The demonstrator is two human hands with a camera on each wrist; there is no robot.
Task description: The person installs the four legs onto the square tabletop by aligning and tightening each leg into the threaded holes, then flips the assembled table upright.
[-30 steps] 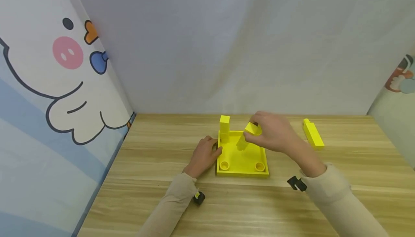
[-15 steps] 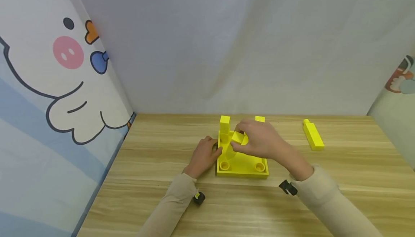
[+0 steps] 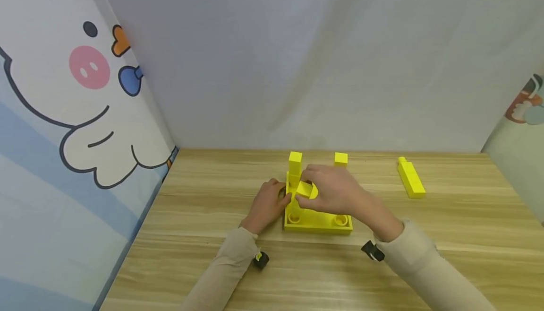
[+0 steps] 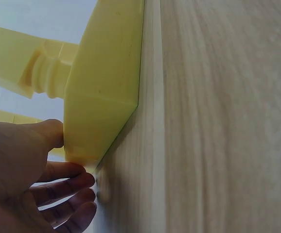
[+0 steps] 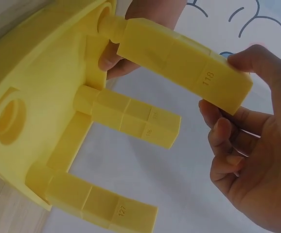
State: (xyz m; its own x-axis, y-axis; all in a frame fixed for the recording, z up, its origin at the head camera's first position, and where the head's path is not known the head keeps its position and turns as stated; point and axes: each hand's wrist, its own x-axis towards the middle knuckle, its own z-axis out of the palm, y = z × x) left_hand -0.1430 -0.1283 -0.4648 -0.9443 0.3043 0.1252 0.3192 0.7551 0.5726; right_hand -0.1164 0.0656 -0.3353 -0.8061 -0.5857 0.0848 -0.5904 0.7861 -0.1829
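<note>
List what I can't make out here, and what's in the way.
Head view: the foot of the far-right post, behind the right hand.
Left wrist view: the upper end of the held post, cut off by the left edge.
Left wrist view: the tip of its peg, behind the wall of the tray.
Right wrist view: some marks on the middle post, too faint and small.
</note>
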